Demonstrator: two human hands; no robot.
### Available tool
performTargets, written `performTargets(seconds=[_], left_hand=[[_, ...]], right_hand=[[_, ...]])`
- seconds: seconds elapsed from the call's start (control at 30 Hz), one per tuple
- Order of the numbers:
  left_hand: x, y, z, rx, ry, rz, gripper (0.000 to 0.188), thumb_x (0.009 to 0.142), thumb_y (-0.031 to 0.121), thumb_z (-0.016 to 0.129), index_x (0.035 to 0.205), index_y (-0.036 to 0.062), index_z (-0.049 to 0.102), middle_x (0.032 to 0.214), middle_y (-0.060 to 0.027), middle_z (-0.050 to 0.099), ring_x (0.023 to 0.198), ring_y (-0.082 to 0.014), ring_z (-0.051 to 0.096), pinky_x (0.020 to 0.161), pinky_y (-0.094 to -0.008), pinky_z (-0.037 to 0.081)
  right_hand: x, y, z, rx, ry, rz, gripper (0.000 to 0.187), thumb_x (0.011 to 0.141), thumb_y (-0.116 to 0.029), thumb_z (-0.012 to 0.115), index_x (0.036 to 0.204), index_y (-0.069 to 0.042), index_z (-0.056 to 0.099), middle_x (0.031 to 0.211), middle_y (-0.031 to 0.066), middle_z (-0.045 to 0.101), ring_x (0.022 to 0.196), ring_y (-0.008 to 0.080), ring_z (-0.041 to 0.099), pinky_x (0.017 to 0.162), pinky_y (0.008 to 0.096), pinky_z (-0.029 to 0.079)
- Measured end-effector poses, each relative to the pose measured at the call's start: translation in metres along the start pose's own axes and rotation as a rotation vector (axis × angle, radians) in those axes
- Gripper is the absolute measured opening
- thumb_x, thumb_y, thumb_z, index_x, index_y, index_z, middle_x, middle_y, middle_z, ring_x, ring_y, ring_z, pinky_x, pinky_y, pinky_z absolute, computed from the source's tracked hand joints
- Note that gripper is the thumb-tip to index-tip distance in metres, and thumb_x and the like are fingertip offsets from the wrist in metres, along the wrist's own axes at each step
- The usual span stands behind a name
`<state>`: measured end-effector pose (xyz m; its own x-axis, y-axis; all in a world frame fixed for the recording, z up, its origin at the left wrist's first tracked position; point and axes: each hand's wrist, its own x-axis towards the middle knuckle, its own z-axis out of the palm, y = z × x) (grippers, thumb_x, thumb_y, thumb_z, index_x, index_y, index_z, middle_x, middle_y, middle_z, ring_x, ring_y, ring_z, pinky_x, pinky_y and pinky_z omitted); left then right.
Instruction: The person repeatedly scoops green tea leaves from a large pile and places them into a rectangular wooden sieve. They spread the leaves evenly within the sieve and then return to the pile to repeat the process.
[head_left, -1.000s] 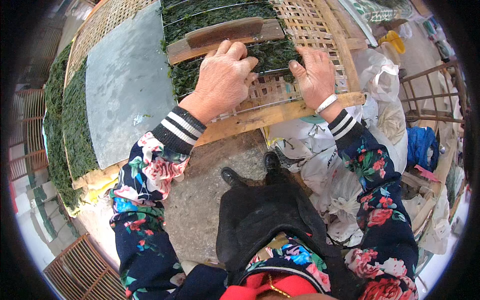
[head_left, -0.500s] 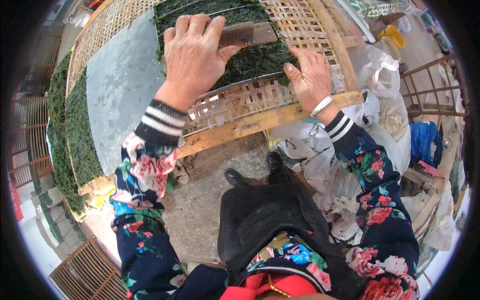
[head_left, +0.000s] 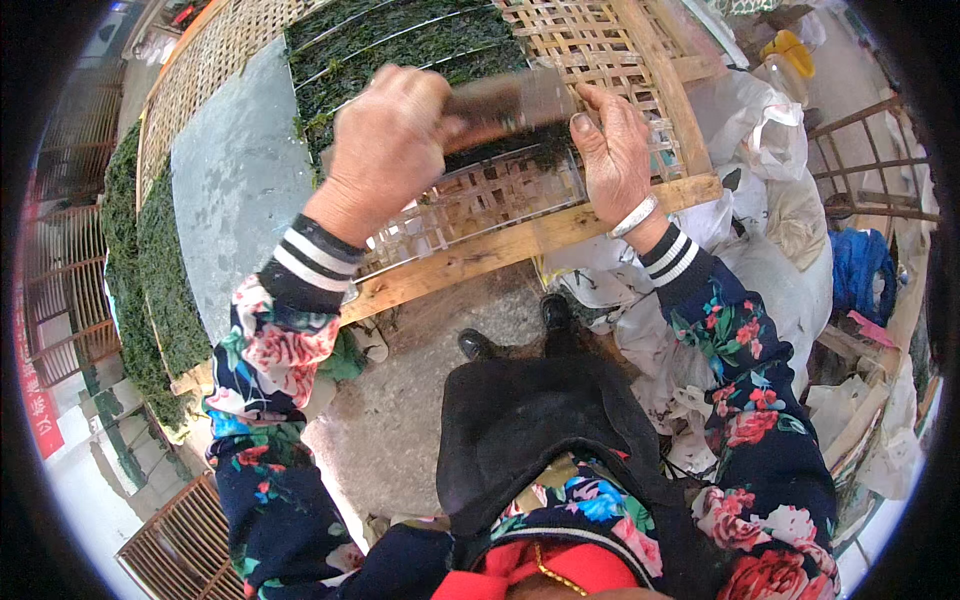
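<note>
My left hand (head_left: 385, 140) is closed around the left end of a flat brown wooden block (head_left: 515, 105); both are smeared by motion. The block lies crosswise over the near part of a layer of dark green seaweed (head_left: 400, 45), which thin strips divide into bands. Close to the block's right end is my right hand (head_left: 617, 150), thumb and forefinger apart, beside the edge of a thin frame on the woven bamboo rack (head_left: 600, 45). Whether it touches the frame I cannot tell. Bare weave shows inside the frame, nearest me.
A grey flat sheet (head_left: 235, 180) covers the rack left of the seaweed, with more seaweed (head_left: 165, 260) beyond it. A wooden beam (head_left: 450, 265) edges the rack's near side. White plastic bags (head_left: 770, 210) and a blue bundle (head_left: 862, 275) sit to the right.
My left hand and the block have come nearer to me, uncovering more banded seaweed behind them. My right hand stays by the frame's right side, its view slightly shifted.
</note>
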<state>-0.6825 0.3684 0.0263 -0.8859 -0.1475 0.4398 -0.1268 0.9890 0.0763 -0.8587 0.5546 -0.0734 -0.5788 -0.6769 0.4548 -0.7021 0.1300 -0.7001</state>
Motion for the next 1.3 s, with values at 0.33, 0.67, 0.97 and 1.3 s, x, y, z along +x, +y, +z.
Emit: performTargets(seconds=[0.33, 0.67, 0.97, 1.3], left_hand=[[-0.002, 0.008, -0.014, 0.139, -0.381, 0.003, 0.028, 0.077, 0.014, 0.076, 0.095, 0.0017, 0.060, 0.093, -0.0150, 0.064, 0.095, -0.0332, 0.064, 0.077, -0.0417, 0.055], [0.007, 0.021, -0.010, 0.287, -0.641, -0.048, 0.030, 0.073, 0.006, 0.068, 0.100, -0.0027, 0.057, 0.097, -0.0180, 0.063, 0.098, -0.0335, 0.064, 0.080, -0.0400, 0.057], [-0.004, -0.006, -0.001, 0.175, -0.579, 0.040, 0.036, 0.096, 0.036, 0.066, 0.101, 0.0028, 0.054, 0.098, -0.0143, 0.062, 0.093, -0.0324, 0.065, 0.073, -0.0426, 0.056], [-0.013, -0.006, 0.003, 0.210, -0.471, 0.044, 0.034, 0.094, 0.035, 0.068, 0.107, 0.0064, 0.056, 0.100, -0.0131, 0.064, 0.100, -0.0310, 0.065, 0.078, -0.0415, 0.057]], right_hand=[[0.000, -0.006, -0.005, 0.066, -0.001, 0.000, 0.060, 0.103, -0.056, 0.048, 0.128, -0.003, 0.063, 0.122, 0.0154, 0.065, 0.114, 0.0333, 0.056, 0.099, 0.0449, 0.036], [-0.002, -0.015, -0.001, 0.126, 0.068, -0.011, 0.049, 0.100, -0.046, 0.057, 0.123, -0.005, 0.064, 0.116, 0.0120, 0.066, 0.108, 0.0310, 0.055, 0.096, 0.0467, 0.032], [-0.006, -0.010, 0.002, 0.095, 0.031, 0.015, 0.045, 0.097, -0.043, 0.061, 0.122, -0.006, 0.064, 0.113, 0.0108, 0.067, 0.110, 0.0312, 0.056, 0.098, 0.0481, 0.031], [-0.005, -0.012, 0.005, -0.063, -0.102, -0.055, 0.055, 0.072, -0.032, 0.076, 0.120, -0.008, 0.065, 0.113, 0.0119, 0.067, 0.116, 0.0303, 0.055, 0.099, 0.0525, 0.031]])
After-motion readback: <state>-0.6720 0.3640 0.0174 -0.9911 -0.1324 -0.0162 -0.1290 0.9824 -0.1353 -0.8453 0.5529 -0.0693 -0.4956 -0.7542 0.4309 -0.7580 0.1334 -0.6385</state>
